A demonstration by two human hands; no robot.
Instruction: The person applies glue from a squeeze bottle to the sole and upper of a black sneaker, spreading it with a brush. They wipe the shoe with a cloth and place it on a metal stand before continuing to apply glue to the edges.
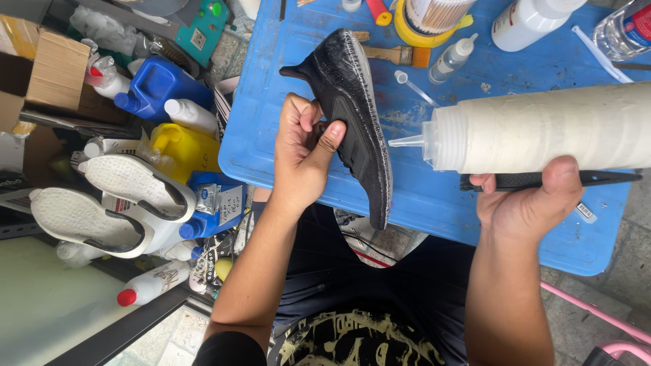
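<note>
I see my left hand (304,152) closed around a black shoe (352,112), thumb pressed on its side, the shoe held on edge over the blue table (420,196); my right hand (529,200) at four o'clock of it grips a white squeeze bottle (542,129) and a black-handled tool (549,180) together, nozzle pointing toward the shoe; a paintbrush (397,54) lies at twelve o'clock; two white soles (102,196) rest at nine o'clock.

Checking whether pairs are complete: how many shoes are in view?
3: a black shoe in the left hand, and two white-soled shoes lying sole-up at left. Others may be hidden in the clutter.
</note>
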